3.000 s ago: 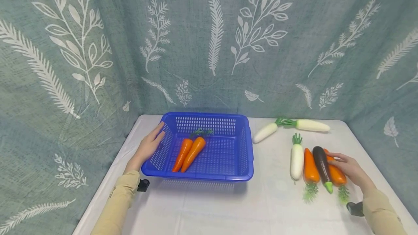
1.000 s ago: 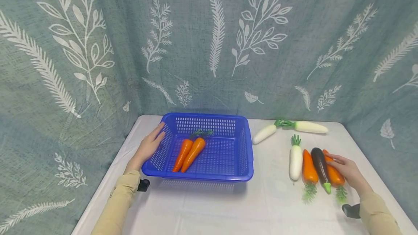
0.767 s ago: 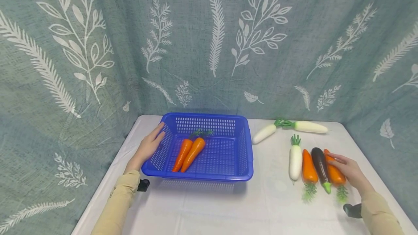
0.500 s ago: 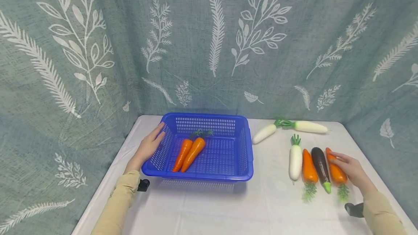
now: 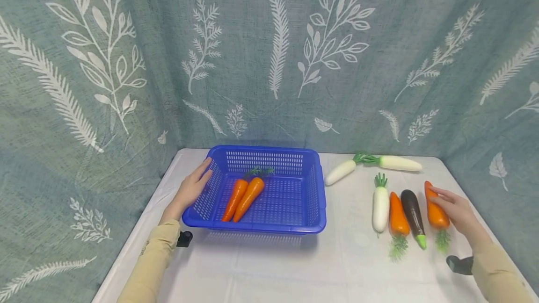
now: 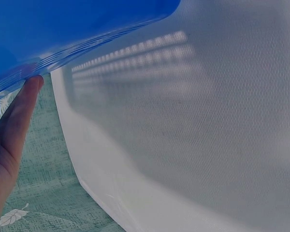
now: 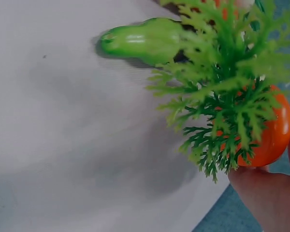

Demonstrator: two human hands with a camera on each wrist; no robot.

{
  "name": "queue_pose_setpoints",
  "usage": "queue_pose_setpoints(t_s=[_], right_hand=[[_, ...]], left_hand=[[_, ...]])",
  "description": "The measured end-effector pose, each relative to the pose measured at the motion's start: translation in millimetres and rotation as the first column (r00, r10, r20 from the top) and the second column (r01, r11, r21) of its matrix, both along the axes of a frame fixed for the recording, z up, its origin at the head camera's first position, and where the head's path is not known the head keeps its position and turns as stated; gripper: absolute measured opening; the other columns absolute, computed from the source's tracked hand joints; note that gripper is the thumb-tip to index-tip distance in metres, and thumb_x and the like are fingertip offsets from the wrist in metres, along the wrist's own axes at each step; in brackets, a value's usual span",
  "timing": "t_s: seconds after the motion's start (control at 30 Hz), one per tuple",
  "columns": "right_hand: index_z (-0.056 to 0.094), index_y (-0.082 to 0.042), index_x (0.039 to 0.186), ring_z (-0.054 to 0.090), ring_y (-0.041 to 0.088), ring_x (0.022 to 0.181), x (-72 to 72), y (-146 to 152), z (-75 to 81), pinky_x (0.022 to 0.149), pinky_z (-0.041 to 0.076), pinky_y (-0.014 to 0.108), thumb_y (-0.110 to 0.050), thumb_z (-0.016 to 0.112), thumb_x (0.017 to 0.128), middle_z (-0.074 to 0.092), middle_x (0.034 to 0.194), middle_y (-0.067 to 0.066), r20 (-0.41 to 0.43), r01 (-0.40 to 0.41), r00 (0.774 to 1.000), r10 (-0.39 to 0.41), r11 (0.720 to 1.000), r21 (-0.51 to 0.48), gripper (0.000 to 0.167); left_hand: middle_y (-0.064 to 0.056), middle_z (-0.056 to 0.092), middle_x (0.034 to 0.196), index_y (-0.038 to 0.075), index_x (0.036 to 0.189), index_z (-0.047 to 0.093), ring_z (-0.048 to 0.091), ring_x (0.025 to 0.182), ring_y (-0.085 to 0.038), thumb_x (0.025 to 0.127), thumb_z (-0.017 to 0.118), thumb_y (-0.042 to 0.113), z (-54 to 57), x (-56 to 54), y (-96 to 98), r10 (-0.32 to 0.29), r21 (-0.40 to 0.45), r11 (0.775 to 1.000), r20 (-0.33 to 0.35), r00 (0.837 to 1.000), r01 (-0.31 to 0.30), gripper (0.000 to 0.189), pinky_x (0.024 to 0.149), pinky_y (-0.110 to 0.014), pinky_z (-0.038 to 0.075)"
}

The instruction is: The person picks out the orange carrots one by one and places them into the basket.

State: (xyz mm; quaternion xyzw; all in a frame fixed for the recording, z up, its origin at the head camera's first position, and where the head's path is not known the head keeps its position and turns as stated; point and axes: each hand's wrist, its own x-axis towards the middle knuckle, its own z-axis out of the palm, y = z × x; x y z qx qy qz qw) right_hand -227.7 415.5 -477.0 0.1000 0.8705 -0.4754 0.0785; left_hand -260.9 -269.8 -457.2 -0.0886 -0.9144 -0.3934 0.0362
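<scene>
At the right, my right hand [image 5: 460,212] holds an orange carrot [image 5: 437,218] with feathery green leaves [image 7: 237,96], fingers across its upper half. In the right wrist view, the thumb side of the hand [image 7: 268,195] lies against the thick end of the carrot [image 7: 280,128]. To its left is a dark eggplant [image 5: 411,207] with a green stem end [image 7: 140,39]. My left hand [image 5: 190,191] rests at the left rim of a blue plastic basket [image 5: 254,227], fingers straight. Up close, a fingertip [image 6: 36,82] touches the basket's edge [image 6: 87,43]. Two carrots [image 5: 250,198] lie inside the basket.
Left of the eggplant lie another carrot [image 5: 398,216] and a white radish [image 5: 381,209]. Two more white radishes [image 5: 342,172] lie near the back edge, leaves meeting. A white cloth [image 5: 269,275] covers the table; a green leaf-patterned curtain [image 5: 252,60] hangs behind and at both sides.
The carrot in my right hand has moved away from the eggplant, up and slightly right, opening a gap between them. My left hand and the basket stay in place.
</scene>
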Motion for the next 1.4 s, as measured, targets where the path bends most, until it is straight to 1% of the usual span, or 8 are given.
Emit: queue_pose_setpoints(t_s=[0.2,0.4,0.6,0.7,0.83,0.93,1.13,1.4], right_hand=[[0.019,0.006,0.150,0.030,0.050,0.129,-7.1,2.4,4.5,0.109,0.031,0.057,-0.044,0.045,0.102,0.016,0.151,0.039,-0.027,0.048,0.998,-0.050,0.997,-0.053,0.075],[0.031,-0.017,0.154,0.046,0.013,0.107,-26.9,19.2,-15.7,0.105,0.042,0.037,-0.064,0.060,0.086,0.021,0.154,0.030,-0.031,0.154,0.987,-0.160,0.978,-0.142,0.087],[0.037,-0.017,0.152,0.050,0.025,0.112,-31.4,13.4,-20.3,0.101,0.047,0.036,-0.052,0.062,0.091,0.036,0.148,0.026,-0.033,0.180,0.982,-0.187,0.970,-0.164,0.074],[0.042,-0.022,0.150,0.053,0.012,0.104,-28.3,3.5,-16.5,0.093,0.051,0.023,-0.052,0.064,0.090,0.050,0.137,0.010,-0.030,0.227,0.972,-0.235,0.960,-0.165,0.071],[0.034,-0.014,0.153,0.048,0.025,0.118,-20.8,-13.6,-2.3,0.106,0.042,0.034,-0.049,0.060,0.094,0.039,0.147,0.021,-0.029,0.211,0.975,-0.220,0.960,-0.184,0.073],[0.024,-0.001,0.152,0.043,0.034,0.120,-15.2,-26.1,9.2,0.110,0.030,0.051,-0.040,0.052,0.100,0.019,0.153,0.033,-0.037,0.175,0.982,-0.185,0.966,-0.188,0.071],[0.021,-0.001,0.153,0.043,-0.001,0.095,-11.6,-38.6,14.7,0.111,0.034,0.049,-0.034,0.048,0.102,0.022,0.153,0.032,-0.036,0.173,0.983,-0.183,0.967,-0.186,0.067],[0.026,-0.007,0.154,0.043,0.003,0.100,-12.8,-50.8,14.1,0.114,0.028,0.054,-0.034,0.051,0.101,0.017,0.156,0.028,-0.023,0.177,0.981,-0.190,0.946,-0.271,0.065]], left_hand=[[-0.021,0.021,0.158,-0.001,0.153,0.023,0.019,0.144,-0.040,0.107,0.037,0.026,-1.5,0.1,-1.5,0.003,0.005,1.000,0.008,1.000,-0.003,0.055,0.117,-0.054,0.015],[-0.022,0.021,0.157,-0.002,0.153,0.024,0.019,0.144,-0.041,0.107,0.037,0.028,0.4,1.8,-0.2,0.003,0.012,1.000,0.007,1.000,-0.003,0.056,0.117,-0.054,0.015],[-0.021,0.022,0.158,-0.001,0.153,0.024,0.019,0.144,-0.040,0.108,0.035,0.029,0.0,1.8,-0.2,0.006,0.007,1.000,0.005,1.000,-0.006,0.056,0.118,-0.053,0.015],[-0.022,0.022,0.157,-0.002,0.153,0.024,0.020,0.144,-0.040,0.108,0.035,0.029,0.4,2.3,0.6,0.007,0.007,1.000,0.005,1.000,-0.007,0.056,0.118,-0.053,0.015],[-0.022,0.021,0.158,-0.002,0.153,0.023,0.019,0.144,-0.040,0.107,0.036,0.028,1.1,3.2,1.7,0.006,0.018,1.000,0.012,1.000,-0.006,0.056,0.118,-0.053,0.015],[-0.022,0.021,0.158,-0.002,0.153,0.023,0.018,0.144,-0.040,0.107,0.036,0.027,1.1,3.1,1.8,0.004,0.020,1.000,0.010,1.000,-0.005,0.055,0.118,-0.053,0.014],[-0.022,0.024,0.157,-0.002,0.152,0.026,0.021,0.144,-0.040,0.107,0.037,0.025,1.2,1.9,1.4,0.007,0.002,1.000,-0.020,1.000,-0.007,0.054,0.118,-0.052,0.016],[-0.022,0.023,0.157,-0.002,0.152,0.025,0.020,0.144,-0.040,0.107,0.036,0.027,0.0,1.7,0.5,0.001,0.009,1.000,-0.012,1.000,-0.001,0.055,0.118,-0.053,0.016]])
